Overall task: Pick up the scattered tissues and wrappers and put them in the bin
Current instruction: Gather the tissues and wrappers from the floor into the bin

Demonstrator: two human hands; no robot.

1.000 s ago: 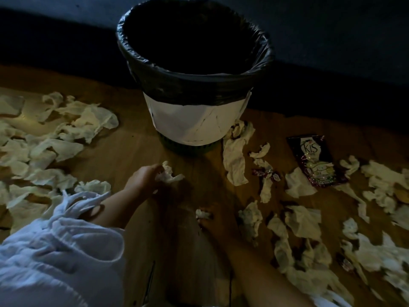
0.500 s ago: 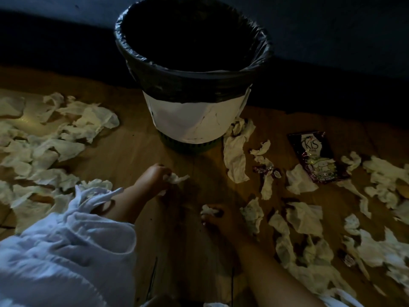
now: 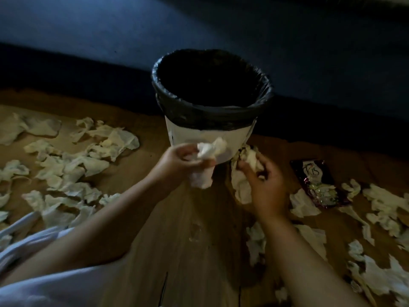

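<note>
A white bin (image 3: pixel 199 138) lined with a black bag stands on the wooden floor against the dark wall. My left hand (image 3: pixel 179 159) is raised in front of the bin's side, gripping a crumpled white tissue (image 3: pixel 210 149) that hangs down below the fingers. My right hand (image 3: pixel 263 180) is just right of it, closed on another crumpled tissue (image 3: pixel 251 159), with a long tissue (image 3: pixel 242 189) lying under it at the bin's base. A dark snack wrapper (image 3: pixel 316 183) lies on the floor to the right.
Several crumpled tissues (image 3: pixel 73 165) cover the floor on the left, and several more (image 3: pixel 385 209) on the right. Bare wooden floor (image 3: pixel 188 240) runs between my arms. My white sleeve (image 3: pixel 33 273) fills the lower left corner.
Both hands have lifted off the floor with their tissues and risen toward the bin. The view has pulled back and up, so the bin looks smaller.
</note>
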